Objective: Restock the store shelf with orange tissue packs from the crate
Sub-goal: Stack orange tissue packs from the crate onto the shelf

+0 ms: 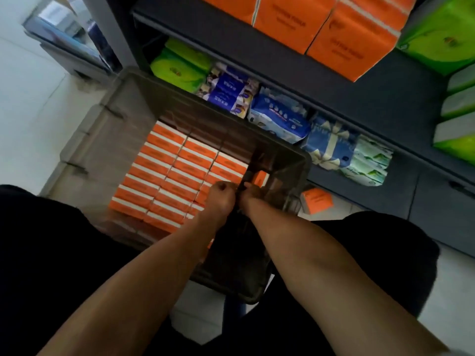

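Both hands are reaching down into the dark plastic crate, side by side and almost touching. The left hand is curling its fingers over the orange tissue packs just beneath it; whether it grips one I cannot tell. The right hand is blurred, its fingers hidden, beside one upright pack. The packs look light and soft, best pinched across the narrow sides. Beyond the hands, the shelf is holding larger orange packs above.
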`<state>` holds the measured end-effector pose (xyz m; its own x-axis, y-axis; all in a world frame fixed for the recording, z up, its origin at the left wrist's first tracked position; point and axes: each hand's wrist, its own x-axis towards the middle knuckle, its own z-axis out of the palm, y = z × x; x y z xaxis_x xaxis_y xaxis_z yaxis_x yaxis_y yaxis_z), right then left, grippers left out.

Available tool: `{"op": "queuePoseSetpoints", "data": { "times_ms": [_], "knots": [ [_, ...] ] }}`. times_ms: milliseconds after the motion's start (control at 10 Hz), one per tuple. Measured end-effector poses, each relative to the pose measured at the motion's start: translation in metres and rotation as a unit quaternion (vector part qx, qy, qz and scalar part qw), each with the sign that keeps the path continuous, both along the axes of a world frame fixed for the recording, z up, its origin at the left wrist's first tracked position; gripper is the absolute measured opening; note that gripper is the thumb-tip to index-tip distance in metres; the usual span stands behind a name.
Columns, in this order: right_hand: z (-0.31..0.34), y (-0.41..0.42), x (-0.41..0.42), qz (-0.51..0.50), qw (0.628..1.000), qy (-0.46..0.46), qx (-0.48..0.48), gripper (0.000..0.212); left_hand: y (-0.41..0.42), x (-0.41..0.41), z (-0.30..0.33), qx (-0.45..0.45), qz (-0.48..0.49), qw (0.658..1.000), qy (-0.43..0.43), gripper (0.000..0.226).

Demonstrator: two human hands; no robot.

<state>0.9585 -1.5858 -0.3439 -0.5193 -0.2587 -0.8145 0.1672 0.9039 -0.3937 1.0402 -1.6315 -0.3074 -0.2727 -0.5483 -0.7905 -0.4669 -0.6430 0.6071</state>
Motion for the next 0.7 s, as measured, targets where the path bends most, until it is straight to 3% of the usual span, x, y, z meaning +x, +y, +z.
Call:
{"op": "queuePoseSetpoints", "data": {
  "times_ms": [100,300,400,700],
  "knots": [
    [-0.027,-0.001,-0.003,0.027,0.999,-0.017,0.020,0.039,-0.005,0.003,-0.011,0.003,-0.006,1.000,-0.013,0.022],
    [-0.083,-0.008,0.000,-0.049,0.997,-0.050,0.019,0.034,-0.012,0.013,-0.020,0.020,-0.004,0.999,-0.027,0.029],
    [-0.045,-0.014,0.006,-0.059,0.996,-0.050,0.047,0.026,-0.014,0.020,-0.022,0.039,0.008,0.999,-0.022,0.027],
    [-0.078,-0.001,-0.001,-0.050,0.994,0.008,0.097,0.047,-0.014,0.032,-0.019,0.039,-0.010,0.999,-0.028,0.029]
  ]
}}
